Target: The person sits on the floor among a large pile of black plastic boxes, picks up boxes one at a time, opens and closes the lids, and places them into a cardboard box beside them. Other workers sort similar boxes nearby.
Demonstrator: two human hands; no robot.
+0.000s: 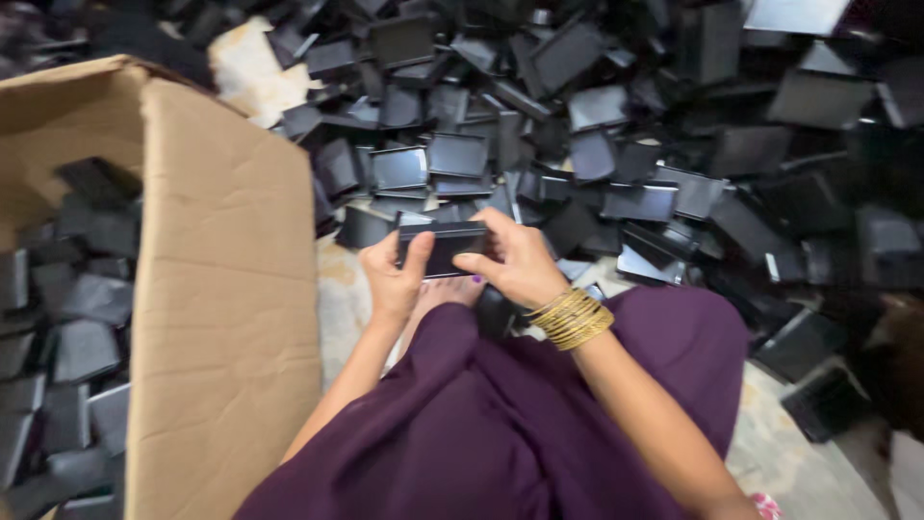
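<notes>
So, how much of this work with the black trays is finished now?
Done: many black trays already lie in the cardboard box. In hand: the left hand and right hand hold one black tray between them. Left: a large loose pile of trays covers the floor ahead, seemingly more than the box holds.

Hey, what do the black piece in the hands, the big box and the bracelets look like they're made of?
Black piece, gripped by left hand and right hand: probably moulded plastic, dark with a dull sheen and thin straight edges.
Box: corrugated cardboard, matt brown, creased at the folds.
Bangles on the right wrist: likely metal, going by their gold shine, though coated plastic is possible.
</notes>
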